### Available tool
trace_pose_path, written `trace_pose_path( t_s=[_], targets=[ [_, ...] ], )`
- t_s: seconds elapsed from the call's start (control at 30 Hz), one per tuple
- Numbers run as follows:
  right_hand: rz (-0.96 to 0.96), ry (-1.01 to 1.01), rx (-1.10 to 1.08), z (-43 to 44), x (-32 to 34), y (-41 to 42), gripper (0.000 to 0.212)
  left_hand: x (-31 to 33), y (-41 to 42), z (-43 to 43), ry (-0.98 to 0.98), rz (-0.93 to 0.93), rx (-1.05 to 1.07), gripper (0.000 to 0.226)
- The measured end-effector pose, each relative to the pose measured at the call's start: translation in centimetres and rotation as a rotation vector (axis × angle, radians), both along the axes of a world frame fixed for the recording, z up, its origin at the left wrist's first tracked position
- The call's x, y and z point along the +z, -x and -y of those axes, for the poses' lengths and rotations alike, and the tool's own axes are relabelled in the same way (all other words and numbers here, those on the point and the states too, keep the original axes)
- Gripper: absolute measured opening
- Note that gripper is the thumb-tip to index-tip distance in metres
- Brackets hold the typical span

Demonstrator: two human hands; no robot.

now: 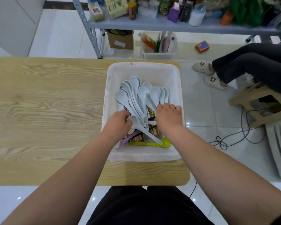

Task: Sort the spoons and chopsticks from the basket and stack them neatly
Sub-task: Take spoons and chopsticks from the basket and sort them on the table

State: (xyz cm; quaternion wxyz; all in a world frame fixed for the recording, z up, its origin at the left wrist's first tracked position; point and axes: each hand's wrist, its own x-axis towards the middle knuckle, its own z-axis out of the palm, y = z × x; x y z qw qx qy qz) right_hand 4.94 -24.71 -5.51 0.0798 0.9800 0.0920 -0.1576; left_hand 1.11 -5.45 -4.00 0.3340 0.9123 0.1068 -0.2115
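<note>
In the basket [143,66] on the surface [47,95], the left grip [118,121] pinches 1 pale spoon [134,120], and the right grip [167,116] clasps bunched spoons [155,95]; chopsticks [153,131] lie beneath. Spoon-gathering seems underway; the next move calls for lifting them clear without snagging the chopsticks.

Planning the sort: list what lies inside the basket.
Visible: pale blue spoons, chopsticks, a green spoon and a purple one. The left hand, right hand and spoons hide what lies beneath.

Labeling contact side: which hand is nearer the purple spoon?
Left. The left hand is just beyond the purple spoon, almost over it; the right hand is across the basket, near its right wall.
</note>
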Motion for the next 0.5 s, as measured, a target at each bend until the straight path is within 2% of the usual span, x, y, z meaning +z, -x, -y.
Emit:
trace_pose_path(
  t_s=[0.17,0.27,0.33,0.4,0.5],
  targets=[
    [-0.008,-0.135,-0.013,1.3,0.8,-0.7,0.019,1.3,2.4,0.9,0.552,-0.168,0.539,0.011],
    [-0.066,-0.402,-0.091,2.3,2.1,-0.4,0.012,2.2,3.5,1.6,0.698,-0.145,0.713,0.010],
    [-0.098,-0.628,-0.114,2.8,3.2,0.9,0.015,2.8,4.1,1.8,0.785,-0.132,0.815,0.014],
    [-0.121,-0.842,-0.072,2.9,4.1,2.6,0.018,3.7,4.7,2.0,0.876,-0.117,0.899,0.023],
    [-0.288,-1.047,0.005,2.4,4.9,5.6,0.013,5.2,5.9,2.3,0.966,-0.076,0.960,0.033]
  ],
)
